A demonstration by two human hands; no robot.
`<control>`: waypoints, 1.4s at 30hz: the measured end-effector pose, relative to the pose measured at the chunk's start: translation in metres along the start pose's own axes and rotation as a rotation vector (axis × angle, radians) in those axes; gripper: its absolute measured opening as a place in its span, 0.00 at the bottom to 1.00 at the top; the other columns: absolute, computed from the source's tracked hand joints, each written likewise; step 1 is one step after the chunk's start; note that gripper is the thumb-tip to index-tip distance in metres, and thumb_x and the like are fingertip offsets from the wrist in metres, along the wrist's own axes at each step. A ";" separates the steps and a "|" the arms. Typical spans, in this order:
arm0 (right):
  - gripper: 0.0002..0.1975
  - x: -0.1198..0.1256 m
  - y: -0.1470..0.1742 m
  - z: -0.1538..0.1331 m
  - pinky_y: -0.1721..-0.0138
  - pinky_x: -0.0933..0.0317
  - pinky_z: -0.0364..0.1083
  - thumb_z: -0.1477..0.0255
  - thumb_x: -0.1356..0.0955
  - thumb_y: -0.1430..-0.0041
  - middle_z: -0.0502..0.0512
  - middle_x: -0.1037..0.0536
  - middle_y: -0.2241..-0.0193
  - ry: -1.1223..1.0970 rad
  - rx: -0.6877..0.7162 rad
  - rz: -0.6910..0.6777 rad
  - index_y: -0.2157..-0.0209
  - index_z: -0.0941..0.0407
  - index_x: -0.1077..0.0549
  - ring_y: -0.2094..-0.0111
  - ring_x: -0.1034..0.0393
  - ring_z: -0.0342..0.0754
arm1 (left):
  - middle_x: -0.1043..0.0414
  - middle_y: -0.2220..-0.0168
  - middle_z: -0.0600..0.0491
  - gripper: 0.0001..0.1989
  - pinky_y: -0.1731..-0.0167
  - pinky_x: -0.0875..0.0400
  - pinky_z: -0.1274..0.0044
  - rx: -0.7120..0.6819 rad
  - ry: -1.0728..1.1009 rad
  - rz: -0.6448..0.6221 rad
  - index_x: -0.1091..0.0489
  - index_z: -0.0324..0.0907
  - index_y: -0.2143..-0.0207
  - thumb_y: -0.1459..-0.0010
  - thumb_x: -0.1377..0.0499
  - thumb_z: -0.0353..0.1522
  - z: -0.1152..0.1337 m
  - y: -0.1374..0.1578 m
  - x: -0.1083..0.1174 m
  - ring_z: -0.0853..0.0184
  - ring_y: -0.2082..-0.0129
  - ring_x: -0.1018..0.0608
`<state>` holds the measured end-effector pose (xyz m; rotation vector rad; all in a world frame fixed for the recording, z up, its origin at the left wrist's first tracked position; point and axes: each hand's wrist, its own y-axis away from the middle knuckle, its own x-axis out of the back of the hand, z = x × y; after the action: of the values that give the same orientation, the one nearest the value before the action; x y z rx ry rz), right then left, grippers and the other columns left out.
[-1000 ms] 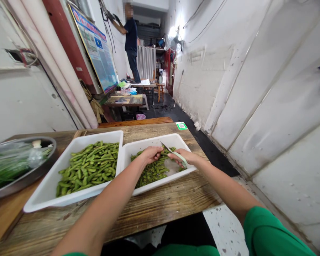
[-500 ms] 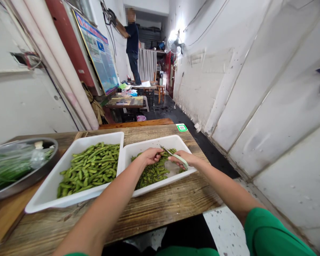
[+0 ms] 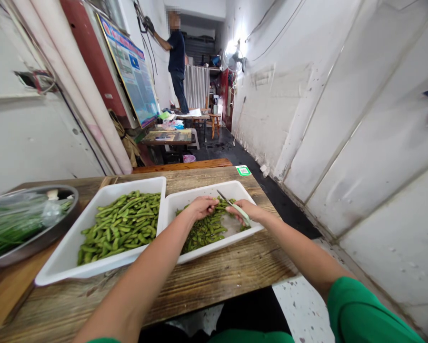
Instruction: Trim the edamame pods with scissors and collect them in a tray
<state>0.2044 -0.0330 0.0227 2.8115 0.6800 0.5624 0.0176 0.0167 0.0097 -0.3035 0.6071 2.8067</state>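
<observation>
My right hand (image 3: pixel 245 211) is closed around the pale green handles of a pair of scissors (image 3: pixel 241 212), whose blades point up and to the left. Just left of the blades, my left hand (image 3: pixel 204 207) pinches what looks like a green soybean pod, mostly covered by the fingers. Both hands are over a white plastic tub (image 3: pixel 185 194) with wet green soybean pods (image 3: pixel 204 232) lying in it. To its left stands a larger white tub (image 3: pixel 103 190), well filled with plump green soybean pods (image 3: pixel 123 221).
At the left edge, a metal basin (image 3: pixel 62 224) holds bagged green vegetables (image 3: pixel 10 228). The tubs stand on a wooden table (image 3: pixel 206 281) with a green code sticker (image 3: pixel 243 171) at its far edge. Further back, a person (image 3: pixel 177 57) stands raised, reaching to wall cables.
The scissors have shifted slightly, with their tips a little further right and higher. My left hand stays almost in place. The person at the back has lowered the reaching arm slightly.
</observation>
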 end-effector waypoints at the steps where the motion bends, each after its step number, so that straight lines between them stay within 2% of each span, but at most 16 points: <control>1: 0.21 -0.001 0.001 -0.003 0.90 0.47 0.37 0.54 0.34 0.54 0.45 0.38 0.88 -0.021 -0.017 -0.020 0.78 0.59 0.39 0.90 0.43 0.37 | 0.39 0.84 0.57 0.08 0.88 0.49 0.88 -0.017 0.025 0.012 0.37 0.35 0.79 0.59 0.38 0.21 0.001 0.000 0.000 0.81 0.86 0.38; 6: 0.21 -0.004 0.008 -0.013 0.88 0.46 0.37 0.55 0.38 0.47 0.46 0.36 0.86 -0.059 -0.069 -0.084 0.72 0.61 0.37 0.89 0.42 0.37 | 0.33 0.80 0.53 0.05 0.85 0.38 0.89 -0.099 0.151 0.114 0.34 0.34 0.77 0.56 0.40 0.20 0.005 -0.001 0.000 0.78 0.81 0.30; 12: 0.21 -0.004 0.014 -0.017 0.89 0.46 0.37 0.55 0.37 0.49 0.45 0.37 0.86 -0.045 -0.047 -0.052 0.71 0.61 0.36 0.89 0.43 0.37 | 0.30 0.76 0.50 0.07 0.72 0.28 0.84 -0.154 0.220 0.148 0.36 0.33 0.80 0.56 0.41 0.18 -0.001 -0.003 -0.004 0.72 0.74 0.25; 20: 0.21 0.000 0.007 -0.004 0.92 0.49 0.37 0.55 0.33 0.55 0.43 0.41 0.90 -0.013 0.009 -0.022 0.78 0.60 0.37 0.92 0.47 0.36 | 0.30 0.77 0.48 0.06 0.73 0.28 0.83 -0.136 0.185 0.137 0.35 0.33 0.79 0.57 0.40 0.19 -0.003 -0.003 -0.007 0.71 0.74 0.25; 23: 0.21 0.002 0.000 0.004 0.92 0.50 0.37 0.56 0.33 0.55 0.43 0.40 0.91 -0.039 0.036 0.025 0.81 0.59 0.39 0.92 0.47 0.36 | 0.30 0.78 0.50 0.05 0.77 0.31 0.83 -0.141 0.108 0.114 0.36 0.34 0.78 0.56 0.41 0.22 -0.001 -0.002 -0.008 0.71 0.76 0.26; 26: 0.20 0.004 -0.003 0.007 0.92 0.49 0.37 0.57 0.33 0.53 0.44 0.40 0.91 -0.069 0.065 0.065 0.81 0.59 0.40 0.92 0.47 0.36 | 0.33 0.81 0.53 0.02 0.84 0.37 0.84 -0.120 0.025 0.111 0.37 0.36 0.78 0.55 0.44 0.25 0.004 0.000 -0.006 0.75 0.83 0.30; 29: 0.19 0.004 -0.003 0.006 0.92 0.49 0.37 0.58 0.33 0.54 0.44 0.39 0.91 -0.082 0.066 0.061 0.81 0.59 0.40 0.92 0.47 0.36 | 0.40 0.88 0.57 0.03 0.88 0.46 0.83 -0.033 -0.255 0.132 0.35 0.36 0.78 0.55 0.46 0.28 0.005 0.002 -0.002 0.76 0.89 0.38; 32: 0.19 0.003 0.000 0.002 0.92 0.50 0.37 0.59 0.32 0.55 0.43 0.39 0.92 -0.083 0.060 0.081 0.81 0.59 0.40 0.92 0.47 0.36 | 0.35 0.85 0.54 0.08 0.85 0.44 0.82 0.047 -0.637 0.009 0.31 0.37 0.72 0.56 0.47 0.28 0.000 0.008 -0.003 0.73 0.86 0.34; 33: 0.19 0.003 0.001 0.000 0.92 0.50 0.37 0.59 0.32 0.55 0.43 0.40 0.92 -0.080 0.052 0.082 0.82 0.59 0.40 0.93 0.46 0.36 | 0.31 0.81 0.53 0.10 0.83 0.42 0.81 0.037 -0.759 -0.043 0.30 0.37 0.69 0.56 0.47 0.28 -0.001 0.010 -0.005 0.72 0.83 0.31; 35: 0.20 0.002 0.003 -0.003 0.92 0.50 0.37 0.59 0.32 0.55 0.43 0.40 0.92 -0.073 0.033 0.076 0.83 0.59 0.40 0.93 0.46 0.36 | 0.27 0.74 0.51 0.11 0.77 0.38 0.80 -0.073 -1.038 -0.089 0.29 0.39 0.68 0.56 0.46 0.29 -0.004 0.014 -0.007 0.70 0.76 0.28; 38: 0.20 0.002 0.005 -0.005 0.92 0.51 0.36 0.60 0.31 0.56 0.43 0.40 0.93 -0.065 0.027 0.075 0.83 0.59 0.41 0.93 0.46 0.36 | 0.26 0.71 0.48 0.09 0.70 0.36 0.78 -0.250 -1.494 -0.014 0.27 0.40 0.73 0.57 0.43 0.35 -0.005 0.018 -0.011 0.65 0.69 0.26; 40: 0.20 0.002 0.005 -0.005 0.92 0.51 0.36 0.60 0.31 0.56 0.43 0.40 0.93 -0.050 0.040 0.076 0.84 0.59 0.41 0.93 0.47 0.35 | 0.27 0.70 0.45 0.11 0.69 0.36 0.76 -0.244 -1.692 0.030 0.27 0.39 0.74 0.59 0.41 0.37 -0.005 0.020 -0.014 0.61 0.68 0.26; 42: 0.21 0.002 0.004 -0.005 0.92 0.51 0.36 0.59 0.31 0.57 0.43 0.40 0.93 -0.041 0.042 0.073 0.85 0.59 0.41 0.93 0.47 0.35 | 0.27 0.68 0.43 0.11 0.69 0.35 0.75 -0.233 -1.790 0.044 0.27 0.39 0.72 0.59 0.40 0.36 -0.005 0.020 -0.018 0.59 0.67 0.26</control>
<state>0.2057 -0.0356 0.0286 2.8886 0.5906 0.5066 0.0298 -0.0071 0.0171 1.8805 -0.1810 1.9493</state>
